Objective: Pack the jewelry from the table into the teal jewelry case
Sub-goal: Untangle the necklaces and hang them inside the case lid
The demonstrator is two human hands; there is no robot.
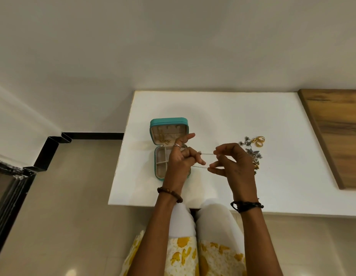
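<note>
Two hands work above a white table (pixel 223 108), stretching a thin silver chain (pixel 207 154) between them. The left hand (pixel 179 158) has its lower fingers curled around one end of the chain while its forefinger points out straight over the case; a ring sits on one finger and a brown bead bracelet (pixel 170 194) circles the wrist. The right hand (pixel 235 166) pinches the chain between thumb and fingertips at two places, so that two strands run across the gap, an upper one and a lower one. A dark cord bracelet (pixel 246 205) is on the right wrist.

Just behind the left hand lies the teal jewelry case (pixel 169 121), open on the table, its lid raised at the far side. Small gold pieces, one of them heart-shaped, hang or lie in the lid (pixel 167 142). The near tray has pale compartments (pixel 160 162), partly hidden by the left hand; what they hold is hard to make out.

To the right of the hands, loose jewelry rests on the table: gold rings (pixel 259 141) and a heap of silver-grey pieces (pixel 252 153), possibly charms. A wooden board (pixel 336 132) lies at the table's right edge.
</note>
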